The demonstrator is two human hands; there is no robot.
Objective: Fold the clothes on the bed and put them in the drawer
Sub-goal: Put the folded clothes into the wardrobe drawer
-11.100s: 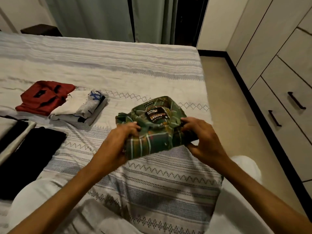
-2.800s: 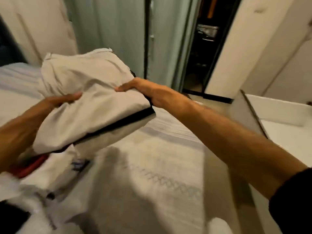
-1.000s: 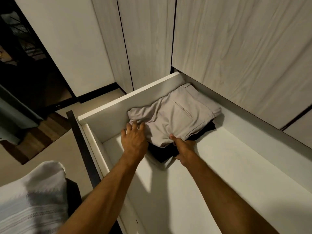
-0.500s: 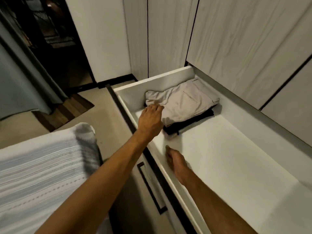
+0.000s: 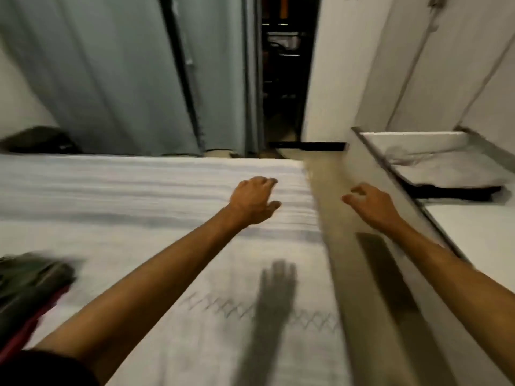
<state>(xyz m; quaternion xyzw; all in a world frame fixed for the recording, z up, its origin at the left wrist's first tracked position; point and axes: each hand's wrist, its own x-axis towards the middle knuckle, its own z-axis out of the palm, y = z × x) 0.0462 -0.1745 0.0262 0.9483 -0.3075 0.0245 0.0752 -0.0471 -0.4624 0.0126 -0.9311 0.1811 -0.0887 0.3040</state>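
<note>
Left hand (image 5: 255,200) hangs over the bed (image 5: 139,218), right hand (image 5: 372,203) over the floor gap beside the drawer (image 5: 451,137); both empty, fingers loosely curled. Folded trousers (image 5: 434,168) lie in the drawer; blurred clothes (image 5: 30,280) sit at the bed's left edge

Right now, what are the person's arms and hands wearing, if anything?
Both forearms are bare, and both the left hand and the right hand are uncovered: no gloves, watch or rings can be made out through the blur. A dark short sleeve shows at the left upper arm.
</note>
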